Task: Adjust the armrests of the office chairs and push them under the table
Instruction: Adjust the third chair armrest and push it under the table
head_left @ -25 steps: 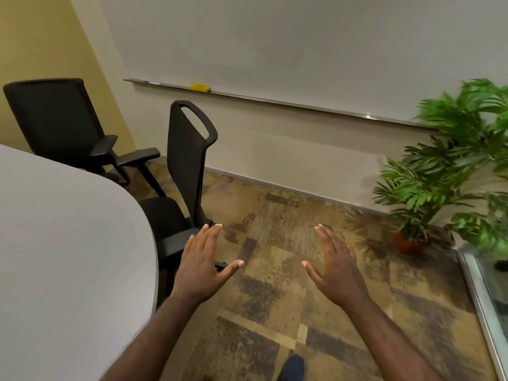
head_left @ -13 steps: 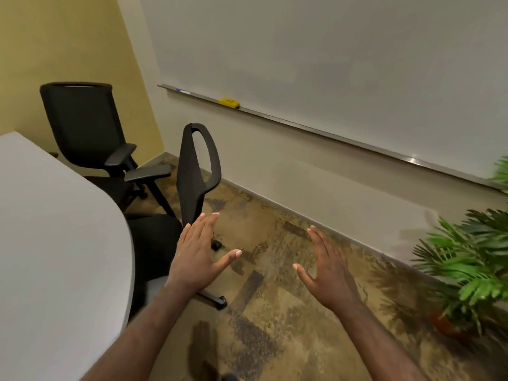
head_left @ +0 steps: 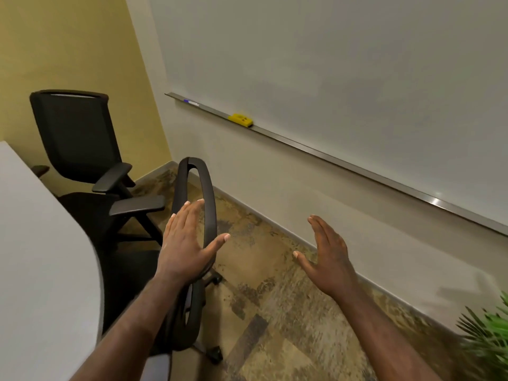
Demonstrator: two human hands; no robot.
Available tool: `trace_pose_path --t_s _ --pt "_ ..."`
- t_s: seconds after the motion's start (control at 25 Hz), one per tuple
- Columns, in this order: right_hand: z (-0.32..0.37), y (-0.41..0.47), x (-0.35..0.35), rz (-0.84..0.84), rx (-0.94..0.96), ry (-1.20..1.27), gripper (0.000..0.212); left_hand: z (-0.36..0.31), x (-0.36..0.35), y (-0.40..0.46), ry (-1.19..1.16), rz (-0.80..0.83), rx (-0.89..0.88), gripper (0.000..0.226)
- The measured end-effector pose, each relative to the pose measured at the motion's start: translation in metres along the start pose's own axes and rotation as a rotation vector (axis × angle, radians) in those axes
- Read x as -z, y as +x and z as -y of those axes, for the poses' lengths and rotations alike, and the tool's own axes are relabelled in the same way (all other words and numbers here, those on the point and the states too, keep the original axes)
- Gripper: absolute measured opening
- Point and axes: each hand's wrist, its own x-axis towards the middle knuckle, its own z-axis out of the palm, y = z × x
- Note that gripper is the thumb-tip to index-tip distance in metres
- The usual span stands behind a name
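A black office chair stands edge-on beside the white table, its seat partly under the tabletop and one armrest sticking out to the left. My left hand is open, fingers spread, in front of the backrest frame; I cannot tell whether it touches. My right hand hovers open to the right over the floor, holding nothing. A second black office chair stands farther back by the yellow wall, its armrest angled outward.
A whiteboard with a metal tray holding a yellow eraser and a marker runs along the right wall. A green potted plant is at the lower right. Patterned carpet lies between chair and wall.
The view has turned left and closed in on the near chair. Both hands have risen and moved forward; my left hand is now level with the backrest frame. The plant has slid almost out of view.
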Motion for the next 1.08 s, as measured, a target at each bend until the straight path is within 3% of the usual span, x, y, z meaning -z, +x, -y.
trace_pose_path --t_s 0.4,0.68,1.08 --pt "-0.053 0.203 -0.042 0.002 0.138 0.109 0.081 0.015 -0.054 0.160 0.041 -0.067 0.100 0.096" --pt "-0.094 0.355 -0.063 0.078 0.305 0.161 0.082 0.007 -0.086 0.261 0.098 -0.138 0.272 0.093" --pt "-0.064 0.503 -0.131 0.182 0.498 0.250 0.079 0.052 -0.100 0.350 0.164 -0.249 0.455 0.095"
